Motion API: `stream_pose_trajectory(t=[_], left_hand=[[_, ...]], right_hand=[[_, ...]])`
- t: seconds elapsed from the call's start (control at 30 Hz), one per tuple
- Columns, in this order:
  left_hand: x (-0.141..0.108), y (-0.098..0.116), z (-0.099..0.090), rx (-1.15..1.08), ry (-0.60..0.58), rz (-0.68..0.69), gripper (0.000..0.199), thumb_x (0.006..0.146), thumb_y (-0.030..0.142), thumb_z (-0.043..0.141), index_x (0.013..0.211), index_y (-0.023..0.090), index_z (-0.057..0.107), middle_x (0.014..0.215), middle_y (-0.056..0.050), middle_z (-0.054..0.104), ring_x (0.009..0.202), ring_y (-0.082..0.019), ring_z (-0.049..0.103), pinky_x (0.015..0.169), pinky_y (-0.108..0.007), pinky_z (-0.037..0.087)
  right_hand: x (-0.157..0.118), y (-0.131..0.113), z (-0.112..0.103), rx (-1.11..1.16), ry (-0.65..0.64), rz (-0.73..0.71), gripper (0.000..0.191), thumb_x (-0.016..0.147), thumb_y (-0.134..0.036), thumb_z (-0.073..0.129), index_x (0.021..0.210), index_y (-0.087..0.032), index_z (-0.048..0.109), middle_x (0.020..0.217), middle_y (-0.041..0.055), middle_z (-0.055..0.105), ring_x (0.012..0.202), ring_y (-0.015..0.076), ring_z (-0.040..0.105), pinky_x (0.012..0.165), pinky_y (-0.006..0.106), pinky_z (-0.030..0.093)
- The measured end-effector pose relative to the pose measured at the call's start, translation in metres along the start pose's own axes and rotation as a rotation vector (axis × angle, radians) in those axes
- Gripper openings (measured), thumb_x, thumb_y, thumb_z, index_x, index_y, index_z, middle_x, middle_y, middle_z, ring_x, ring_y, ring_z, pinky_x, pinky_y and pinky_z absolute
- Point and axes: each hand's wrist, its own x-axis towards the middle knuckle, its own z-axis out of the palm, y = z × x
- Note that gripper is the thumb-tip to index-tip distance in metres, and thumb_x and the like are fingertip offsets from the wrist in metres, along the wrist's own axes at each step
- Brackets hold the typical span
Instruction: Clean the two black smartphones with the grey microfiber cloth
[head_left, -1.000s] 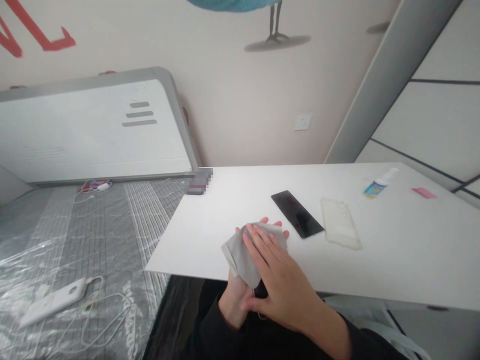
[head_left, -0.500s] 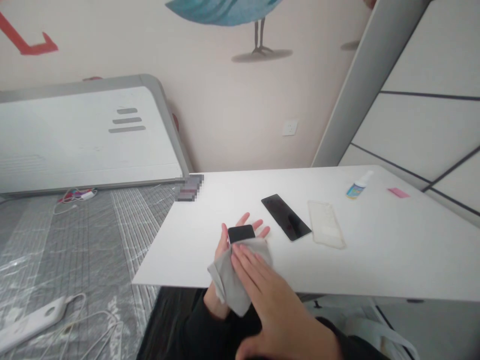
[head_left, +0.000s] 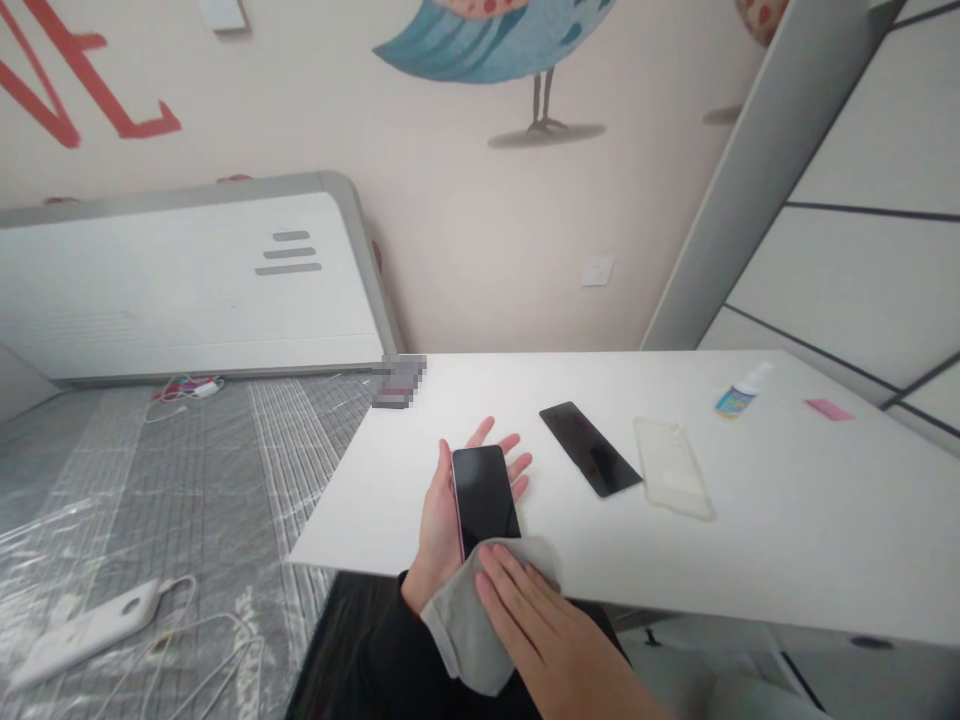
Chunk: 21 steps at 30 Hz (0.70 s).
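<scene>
Set out by clock hours around the phone (head_left: pixel 486 495), held over the near side of a white table (head_left: pixel 465 385). On the tabletop at two o'clock, a black-screened device (head_left: pixel 589 450), with its corner against or almost against a clear case (head_left: pixel 673 470) at three. Farther out, between two and three, a spray bottle (head_left: pixel 735 400), then a pink slip (head_left: pixel 829 409). At ten, a white panel (head_left: pixel 180 290) with grey rim; from there round to eight, plastic-covered striped bedding (head_left: pixel 225 480) bearing a white device (head_left: pixel 90 635) with cable. At twelve, a wall (head_left: pixel 465 230) with a painted blue bird (head_left: pixel 495 45); at one, a socket (head_left: pixel 598 271).

Pixelated past recognition: an object (head_left: pixel 400 382) at eleven. Cut off above: the bird's upper body. Hard to judge: bottle standing or lying. Hidden: the phone's lower end, beneath a grey cloth (head_left: pixel 469 630) at six; also the right thumb, so impossible to tell any pinch.

Resting on the palm-up left hand (head_left: pixel 437 530), thumb along one edge, fingers loosely spread beyond the other. Pressed flat on the cloth, fingers straight and together: the right hand (head_left: pixel 536 615). Dark, glossy and blank in screen, pinkish along its edge.
</scene>
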Motion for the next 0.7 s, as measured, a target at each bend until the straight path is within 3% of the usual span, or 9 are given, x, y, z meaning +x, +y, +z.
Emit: stream_pose_trajectory(t=[0.07,0.13,0.2,0.27,0.4,0.47,0.57,0.63,0.7], left_hand=[[-0.001,-0.002,0.001,-0.005,0.026,0.004,0.066,0.101,0.063,0.033,0.147,0.019,0.051,0.134,-0.017,0.065,0.11,-0.026,0.07,0.098,-0.038,0.052],[-0.003,-0.01,0.004,-0.022,0.007,-0.044,0.069,0.1,0.064,0.035,0.145,0.015,0.053,0.128,-0.018,0.067,0.108,-0.027,0.071,0.095,-0.038,0.054],[-0.005,-0.015,0.007,-0.036,-0.004,-0.06,0.068,0.099,0.064,0.04,0.144,0.014,0.053,0.124,-0.018,0.069,0.105,-0.028,0.071,0.093,-0.039,0.056],[-0.004,-0.011,0.008,-0.032,0.068,-0.016,0.064,0.1,0.06,0.042,0.143,0.015,0.054,0.123,-0.018,0.069,0.102,-0.026,0.072,0.092,-0.038,0.057],[0.003,0.001,0.007,0.018,0.241,0.09,0.061,0.104,0.057,0.034,0.141,0.014,0.055,0.119,-0.018,0.071,0.098,-0.021,0.074,0.088,-0.032,0.059],[0.003,-0.002,0.007,0.029,0.209,0.045,0.062,0.102,0.059,0.035,0.141,0.015,0.055,0.117,-0.019,0.071,0.096,-0.023,0.074,0.087,-0.034,0.06],[0.0,-0.005,0.013,0.017,0.154,0.013,0.064,0.1,0.061,0.04,0.142,0.015,0.055,0.121,-0.02,0.071,0.1,-0.024,0.074,0.092,-0.037,0.058],[-0.003,0.001,0.019,0.039,0.157,0.066,0.062,0.102,0.059,0.038,0.141,0.015,0.056,0.126,-0.019,0.069,0.107,-0.024,0.072,0.096,-0.035,0.056],[-0.004,0.007,0.022,0.058,0.166,0.148,0.063,0.103,0.059,0.034,0.14,0.015,0.057,0.129,-0.018,0.068,0.114,-0.023,0.069,0.1,-0.033,0.054]], right_hand=[[-0.001,0.005,-0.001,0.032,-0.023,0.0,0.092,0.101,-0.046,0.055,0.162,-0.011,-0.005,0.165,0.0141,0.027,0.151,0.0273,0.032,0.121,0.039,0.038],[0.009,0.013,-0.003,0.103,0.009,0.089,0.11,0.091,-0.07,0.057,0.163,-0.009,-0.001,0.167,0.0179,0.018,0.153,0.0339,0.025,0.123,0.049,0.033],[0.023,0.017,-0.003,0.17,0.07,0.174,0.126,0.08,-0.083,0.056,0.162,-0.007,-0.002,0.167,0.0225,0.007,0.154,0.0399,0.016,0.123,0.057,0.028],[0.031,0.015,-0.002,0.233,0.074,0.148,0.126,0.081,-0.079,0.06,0.162,-0.006,-0.005,0.168,0.0229,0.003,0.154,0.0406,0.012,0.124,0.058,0.025],[0.031,0.004,-0.007,0.274,-0.024,0.017,0.095,0.1,-0.047,0.057,0.162,-0.012,-0.007,0.168,0.0161,0.012,0.155,0.0291,0.016,0.126,0.045,0.026],[0.032,0.003,-0.016,0.291,-0.045,0.042,0.101,0.097,-0.056,0.058,0.162,-0.011,-0.005,0.168,0.0176,0.009,0.156,0.0287,0.014,0.127,0.043,0.024],[0.037,0.005,-0.021,0.295,0.035,0.109,0.126,0.08,-0.078,0.06,0.162,-0.006,-0.002,0.167,0.0225,0.002,0.156,0.0354,0.008,0.127,0.051,0.019],[0.037,0.003,-0.014,0.247,0.07,0.102,0.121,0.085,-0.07,0.063,0.162,-0.006,-0.004,0.167,0.023,0.007,0.156,0.0359,0.01,0.126,0.053,0.021],[0.032,0.0,-0.004,0.183,0.048,0.06,0.102,0.096,-0.048,0.063,0.162,-0.008,-0.004,0.166,0.0206,0.016,0.155,0.0314,0.015,0.126,0.049,0.026]])
